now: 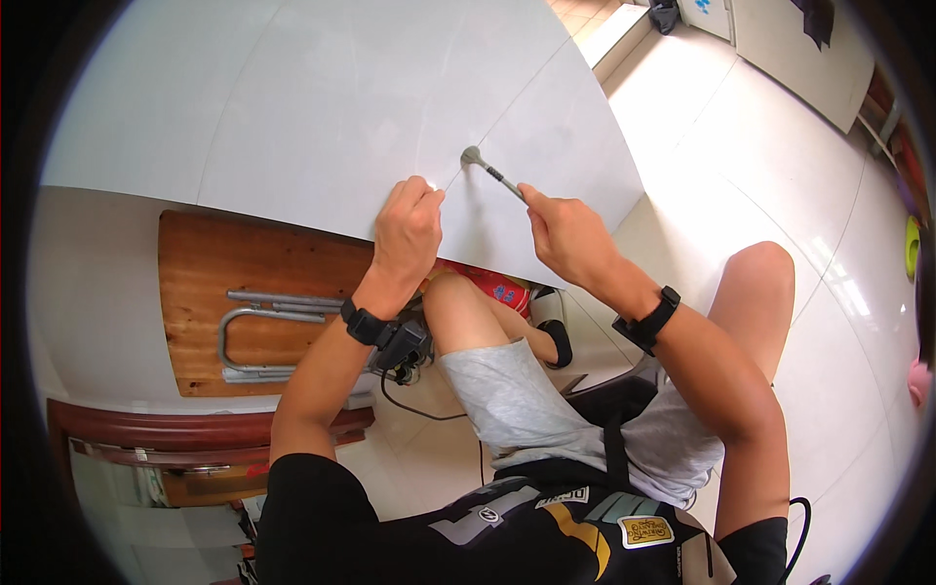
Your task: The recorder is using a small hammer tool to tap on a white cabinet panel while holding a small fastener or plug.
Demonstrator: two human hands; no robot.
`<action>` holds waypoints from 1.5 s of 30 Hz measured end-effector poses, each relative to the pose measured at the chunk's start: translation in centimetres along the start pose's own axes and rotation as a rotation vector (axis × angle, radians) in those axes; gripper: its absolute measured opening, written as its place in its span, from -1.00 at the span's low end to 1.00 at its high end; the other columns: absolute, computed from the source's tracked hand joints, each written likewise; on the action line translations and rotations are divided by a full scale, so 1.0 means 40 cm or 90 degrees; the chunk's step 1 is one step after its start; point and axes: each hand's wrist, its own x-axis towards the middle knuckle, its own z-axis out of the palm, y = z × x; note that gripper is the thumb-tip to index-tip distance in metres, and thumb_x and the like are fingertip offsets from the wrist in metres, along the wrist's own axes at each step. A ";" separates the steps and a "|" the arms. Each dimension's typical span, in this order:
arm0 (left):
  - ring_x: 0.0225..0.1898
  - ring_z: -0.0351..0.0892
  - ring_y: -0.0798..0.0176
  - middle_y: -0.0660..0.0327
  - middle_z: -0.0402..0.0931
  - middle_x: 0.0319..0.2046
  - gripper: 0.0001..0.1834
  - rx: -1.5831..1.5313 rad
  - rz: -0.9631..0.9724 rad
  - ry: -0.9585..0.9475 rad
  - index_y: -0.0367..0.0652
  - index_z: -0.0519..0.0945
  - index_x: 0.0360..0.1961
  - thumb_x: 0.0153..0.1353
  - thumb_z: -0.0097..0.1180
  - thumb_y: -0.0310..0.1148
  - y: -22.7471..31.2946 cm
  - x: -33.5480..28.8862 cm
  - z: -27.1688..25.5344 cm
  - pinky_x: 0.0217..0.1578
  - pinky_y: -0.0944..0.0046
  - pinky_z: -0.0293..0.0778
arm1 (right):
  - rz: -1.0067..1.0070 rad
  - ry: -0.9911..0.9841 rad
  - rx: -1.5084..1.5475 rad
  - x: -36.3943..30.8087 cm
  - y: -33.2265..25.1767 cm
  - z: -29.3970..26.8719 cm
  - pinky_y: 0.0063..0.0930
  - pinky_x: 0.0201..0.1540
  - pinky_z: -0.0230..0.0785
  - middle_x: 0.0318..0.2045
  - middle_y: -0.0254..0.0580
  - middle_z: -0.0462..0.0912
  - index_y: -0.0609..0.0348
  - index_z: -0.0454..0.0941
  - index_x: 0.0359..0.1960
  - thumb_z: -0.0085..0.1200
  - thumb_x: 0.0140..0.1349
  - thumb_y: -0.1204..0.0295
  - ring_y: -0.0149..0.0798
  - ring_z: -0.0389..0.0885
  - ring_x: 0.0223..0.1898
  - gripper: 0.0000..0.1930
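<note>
My right hand [575, 239] is closed around the end of a slim tool with a rounded grey head [471, 156] and a dark ribbed band on its shaft. The head is over the white tabletop [322, 107], close to a thin dark seam line; whether it touches the surface I cannot tell. My left hand [408, 224] is closed, thumb and fingers pinched together, at the tabletop's near side, left of the tool head. A small bright spot shows at its fingertips, but what it holds, if anything, cannot be made out.
Below the tabletop's near edge, a wooden folding table [195, 312] with grey metal legs leans at the left. A red package [497, 285] lies under the edge by my foot. A dark red wooden rail [214, 429] is at lower left. Pale floor tiles [760, 156] stretch right.
</note>
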 end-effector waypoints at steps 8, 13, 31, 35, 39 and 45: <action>-0.27 0.66 0.01 0.07 0.65 -0.30 -0.70 0.028 -0.139 0.237 -0.25 0.74 -0.24 -0.01 0.27 -0.77 -0.038 -0.004 -0.110 -0.26 0.16 0.61 | -0.117 0.088 0.017 0.078 -0.045 -0.017 0.05 -0.38 0.43 -0.46 0.06 0.63 0.25 0.51 0.16 -0.01 0.32 0.56 0.18 0.61 -0.44 -0.64; -0.32 0.68 0.05 0.07 0.66 -0.30 -0.73 0.061 -0.076 0.180 -0.27 0.74 -0.27 -0.02 0.30 -0.77 0.000 -0.120 0.013 -0.36 0.20 0.61 | -0.079 0.010 0.023 -0.010 -0.027 0.075 -0.01 -0.38 0.37 -0.47 0.14 0.58 0.29 0.50 0.22 0.01 0.31 0.64 0.20 0.57 -0.46 -0.58; -0.26 0.69 0.04 0.08 0.69 -0.26 -0.77 -0.020 -0.228 0.361 -0.31 0.74 -0.28 0.02 0.34 -0.77 0.026 -0.163 0.065 -0.25 0.18 0.64 | -0.101 -0.006 0.048 0.005 -0.051 0.120 0.02 -0.38 0.41 -0.46 0.17 0.59 0.28 0.45 0.22 0.00 0.33 0.62 0.23 0.60 -0.44 -0.59; -0.24 0.69 0.03 0.07 0.69 -0.25 -0.76 -0.029 -0.222 0.365 -0.30 0.75 -0.29 0.01 0.33 -0.77 0.021 -0.179 0.088 -0.19 0.15 0.63 | -0.003 -0.060 0.000 -0.060 0.036 0.148 0.06 -0.36 0.42 -0.44 0.18 0.61 0.27 0.45 0.21 0.01 0.34 0.58 0.24 0.61 -0.43 -0.61; -0.24 0.71 0.05 0.07 0.70 -0.26 -0.78 -0.036 -0.259 0.348 -0.31 0.74 -0.28 0.03 0.33 -0.77 0.053 -0.209 0.120 -0.24 0.19 0.66 | -0.104 0.035 0.074 -0.003 -0.062 0.148 -0.24 -0.47 0.32 -0.57 0.16 0.47 0.34 0.47 0.22 0.00 0.38 0.66 0.01 0.45 -0.61 -0.63; -0.24 0.69 0.02 0.09 0.67 -0.27 -0.81 -0.195 -0.392 0.360 -0.32 0.71 -0.25 0.09 0.30 -0.72 0.105 -0.246 0.187 -0.18 0.16 0.62 | -0.078 -0.033 -0.006 -0.054 0.033 0.155 -0.23 -0.46 0.34 -0.54 0.15 0.49 0.32 0.48 0.22 0.00 0.36 0.67 0.05 0.49 -0.58 -0.61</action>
